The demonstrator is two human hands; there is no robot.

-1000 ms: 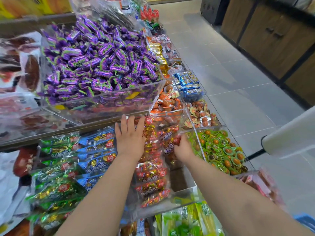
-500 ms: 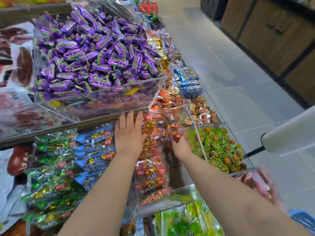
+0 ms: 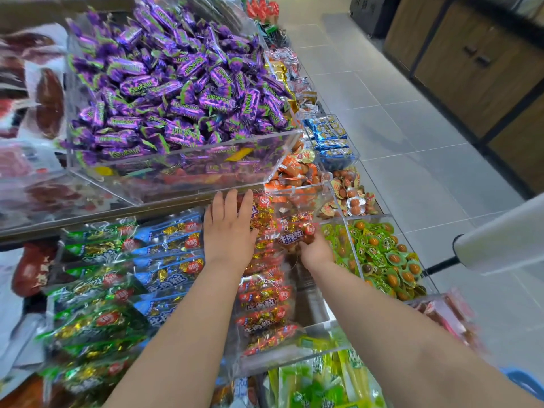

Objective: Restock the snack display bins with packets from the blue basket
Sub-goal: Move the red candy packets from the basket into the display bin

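**Both hands in the red-packet bin**

We lay our left hand (image 3: 228, 231) flat, palm down, on the red packets (image 3: 265, 301) at the far end of the clear bin (image 3: 294, 347). Its fingers are straight and close together and point to twelve o'clock. The tips reach the edge of the shelf above.

Just at its three o'clock, our right hand (image 3: 316, 250) grips a purple-labelled packet (image 3: 295, 235). The fingers curl under the wrapper and are mostly hidden by it. The packet sits over the far right part of the bin, beside the pile. We cannot tell whether it touches the packets below.

The red packets lie in a row along the bin's left side, running from six to twelve o'clock, and the bin's bare bottom shows on the right.

At the bin's nine o'clock lie blue packets (image 3: 170, 254), and beyond them, farther toward nine, green packets (image 3: 97, 293). At its three o'clock, behind a clear wall, sit green cups (image 3: 379, 254) with orange centres. At twelve o'clock, on the raised shelf, purple sweets (image 3: 176, 92) are heaped in a large clear box.

At five o'clock, in the corner of our view, a sliver of the blue basket (image 3: 527, 381) shows, well apart from both hands. At three o'clock a white roll (image 3: 506, 237) juts in from the edge.
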